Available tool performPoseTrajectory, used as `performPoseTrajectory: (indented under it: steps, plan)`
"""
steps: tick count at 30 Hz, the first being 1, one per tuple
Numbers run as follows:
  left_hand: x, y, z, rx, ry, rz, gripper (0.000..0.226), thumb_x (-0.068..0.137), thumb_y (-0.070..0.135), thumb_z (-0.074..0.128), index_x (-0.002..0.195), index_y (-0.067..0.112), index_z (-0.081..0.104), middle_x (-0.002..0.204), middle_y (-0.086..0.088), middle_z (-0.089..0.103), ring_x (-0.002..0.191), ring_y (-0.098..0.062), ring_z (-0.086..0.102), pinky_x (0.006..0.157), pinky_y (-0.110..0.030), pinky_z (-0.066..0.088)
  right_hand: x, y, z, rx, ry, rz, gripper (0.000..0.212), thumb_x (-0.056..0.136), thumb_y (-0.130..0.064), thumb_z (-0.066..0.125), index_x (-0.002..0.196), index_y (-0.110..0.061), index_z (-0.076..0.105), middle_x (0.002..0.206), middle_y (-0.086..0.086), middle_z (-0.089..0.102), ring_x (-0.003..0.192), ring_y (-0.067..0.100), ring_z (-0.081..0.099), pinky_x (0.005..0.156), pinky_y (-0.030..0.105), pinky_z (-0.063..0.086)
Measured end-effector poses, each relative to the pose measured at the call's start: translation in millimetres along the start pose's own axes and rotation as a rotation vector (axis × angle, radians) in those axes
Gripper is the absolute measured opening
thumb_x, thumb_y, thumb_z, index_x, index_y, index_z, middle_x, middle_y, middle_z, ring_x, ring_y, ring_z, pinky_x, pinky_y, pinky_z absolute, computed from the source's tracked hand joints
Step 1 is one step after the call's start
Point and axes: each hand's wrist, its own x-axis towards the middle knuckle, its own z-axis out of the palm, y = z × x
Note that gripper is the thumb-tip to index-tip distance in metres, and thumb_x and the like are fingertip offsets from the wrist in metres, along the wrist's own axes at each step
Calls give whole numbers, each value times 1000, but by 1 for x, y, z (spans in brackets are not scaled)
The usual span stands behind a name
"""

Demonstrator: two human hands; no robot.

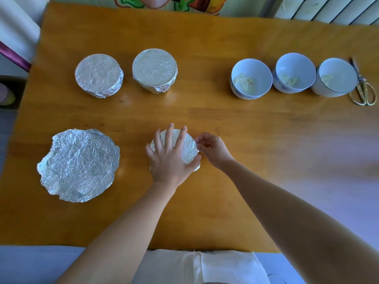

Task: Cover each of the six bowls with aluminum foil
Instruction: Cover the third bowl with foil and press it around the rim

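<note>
A foil-covered bowl (pixel 188 148) stands in the middle near the front of the wooden table (pixel 225 119). My left hand (pixel 170 158) lies flat on its foil top with fingers spread. My right hand (pixel 211 149) pinches the foil at the bowl's right rim. Two foil-covered bowls stand at the back left, one (pixel 99 75) beside the other (pixel 154 70). Three uncovered white bowls (pixel 251 75), (pixel 294 72), (pixel 336 79) with pale food stand in a row at the back right. Loose rounded foil sheets (pixel 79 165) lie at the front left.
Gold scissors (pixel 363 89) lie at the far right edge, beside the last bowl. A white radiator (pixel 328 9) runs behind the table at the back right. A white cloth (pixel 194 267) covers my lap at the table's front edge.
</note>
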Motion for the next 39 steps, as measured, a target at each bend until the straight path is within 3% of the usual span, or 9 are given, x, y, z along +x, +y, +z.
performPoseTrajectory:
  steps: [5,10,15,20,24,26,30,39]
  plan:
    - [0,1,0,12,3,-14,86,78,79,33,153,37,29,161,1,26,140,-34,29,99,-54,31,8,-1,5,4,-2,35,23,85,-2,59,79,-23,64,82,2,70,72,11,59,72,26,48]
    - [0,1,-1,22,5,-9,86,79,80,33,153,37,28,161,2,26,140,-33,29,99,-54,30,13,-8,2,-74,39,43,17,80,-3,68,78,-20,66,78,-6,66,67,6,55,69,21,47]
    - [0,2,-1,27,-7,-16,87,78,79,32,154,38,27,161,1,25,141,-34,28,99,-53,29,6,-4,8,-32,103,75,8,81,-9,70,81,-16,75,79,-1,74,73,16,68,69,31,55]
    - [0,2,0,14,-6,-36,88,78,80,31,154,37,26,161,1,26,141,-35,28,98,-55,31,-12,-6,5,216,-8,99,24,95,-17,54,93,-8,77,89,4,76,82,15,69,76,29,53]
    - [1,3,-1,25,-15,-33,90,76,82,26,154,36,27,161,0,26,141,-36,29,98,-55,31,-15,-13,10,293,17,168,43,97,-40,57,82,-2,73,75,5,69,65,12,59,64,24,49]
    - [0,3,-2,22,-20,-44,91,76,83,24,154,36,27,160,0,26,141,-35,28,98,-55,31,-13,-14,11,365,40,217,41,95,-35,61,80,2,71,67,3,66,55,11,55,58,23,46]
    - [0,3,-3,10,-27,-38,91,76,84,21,154,36,27,161,0,27,141,-36,28,99,-55,31,-13,-16,11,485,50,295,27,94,-23,65,73,-6,70,60,-1,64,43,7,52,46,17,43]
    - [1,5,-4,17,-51,-66,90,76,82,19,154,37,24,161,1,25,142,-34,26,99,-55,30,-10,-14,20,429,117,308,28,94,-25,64,82,-1,73,66,3,67,49,9,55,53,21,47]
